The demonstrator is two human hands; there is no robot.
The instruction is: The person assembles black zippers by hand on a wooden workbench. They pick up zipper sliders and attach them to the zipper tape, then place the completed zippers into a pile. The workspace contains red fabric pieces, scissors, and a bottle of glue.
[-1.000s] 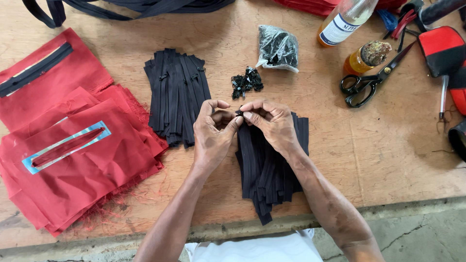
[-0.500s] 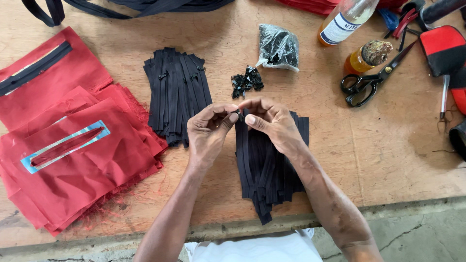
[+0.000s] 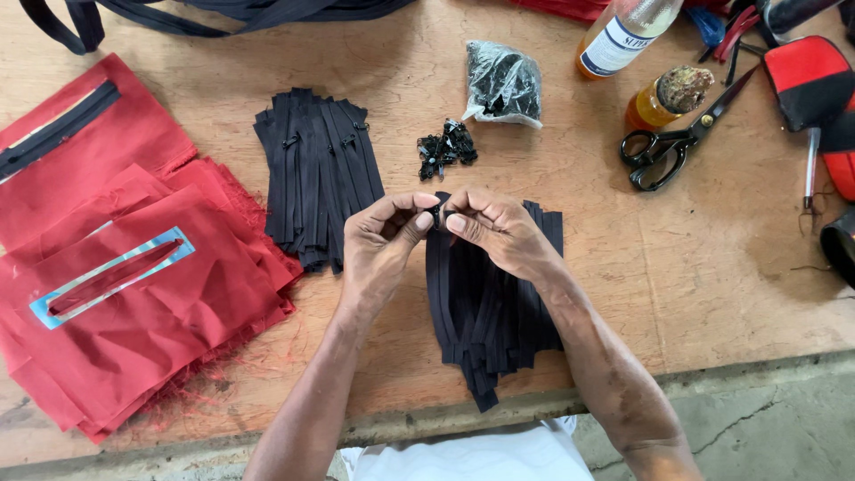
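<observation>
My left hand (image 3: 381,242) and my right hand (image 3: 495,229) meet fingertip to fingertip over a pile of short black zipper strips (image 3: 485,312). Both pinch the top end of one black zipper strip (image 3: 437,212), where a small black slider sits between my thumbs. A second pile of black zipper strips with sliders (image 3: 317,174) lies just left of my left hand. A little heap of loose black sliders (image 3: 446,149) rests on the wooden table (image 3: 712,285) right above my hands.
Red cloth pieces (image 3: 116,294) with slit openings are stacked at the left. A clear bag of black sliders (image 3: 503,85), a bottle (image 3: 619,36), a small capped jar (image 3: 668,98), black scissors (image 3: 677,142) and a red pouch (image 3: 806,80) lie along the back right.
My hands have shifted slightly lower and closer over the strip's end; my fingers keep working the slider. Nothing else has moved.
</observation>
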